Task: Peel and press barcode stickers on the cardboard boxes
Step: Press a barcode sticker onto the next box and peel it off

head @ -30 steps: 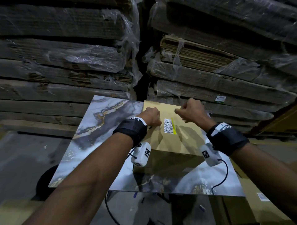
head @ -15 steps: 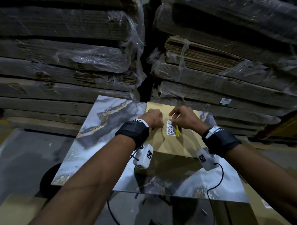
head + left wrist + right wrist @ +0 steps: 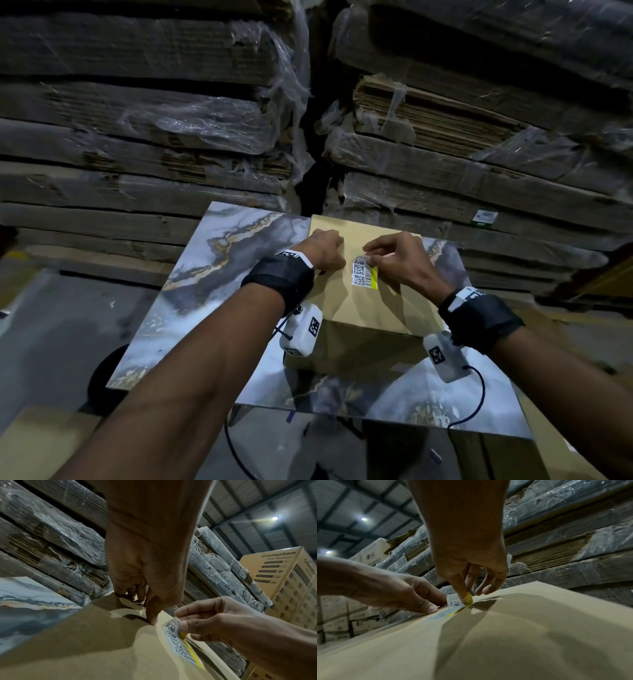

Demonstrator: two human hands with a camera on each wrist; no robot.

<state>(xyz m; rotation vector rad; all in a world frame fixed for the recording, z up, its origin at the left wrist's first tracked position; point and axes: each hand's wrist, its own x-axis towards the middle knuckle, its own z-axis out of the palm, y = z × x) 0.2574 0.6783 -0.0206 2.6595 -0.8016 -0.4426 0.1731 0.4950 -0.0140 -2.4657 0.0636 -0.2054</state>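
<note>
A plain cardboard box [image 3: 359, 308] lies flat on a marbled tabletop [image 3: 212, 274]. On its top is a white barcode sticker [image 3: 361, 272] with a yellow strip along its right edge. My right hand [image 3: 376, 255] pinches the sticker's far end between thumb and forefinger. That end curls up off the cardboard in the left wrist view [image 3: 173, 626] and the right wrist view [image 3: 453, 601]. My left hand [image 3: 329, 253] rests on the box just left of the sticker, fingers curled under, thumb tip [image 3: 152, 622] pressing the cardboard, holding nothing.
Shrink-wrapped stacks of flattened cardboard [image 3: 137, 137] rise right behind the table. Printed cartons [image 3: 283, 581] are stacked to the right. Other cardboard boxes sit below the table at left [image 3: 41, 442] and right [image 3: 507, 459]. A black cable [image 3: 479, 394] hangs from my right wrist camera.
My right hand moved left from beside the sticker onto its far end, took hold of it and lifted that end. My left hand stayed on the box.
</note>
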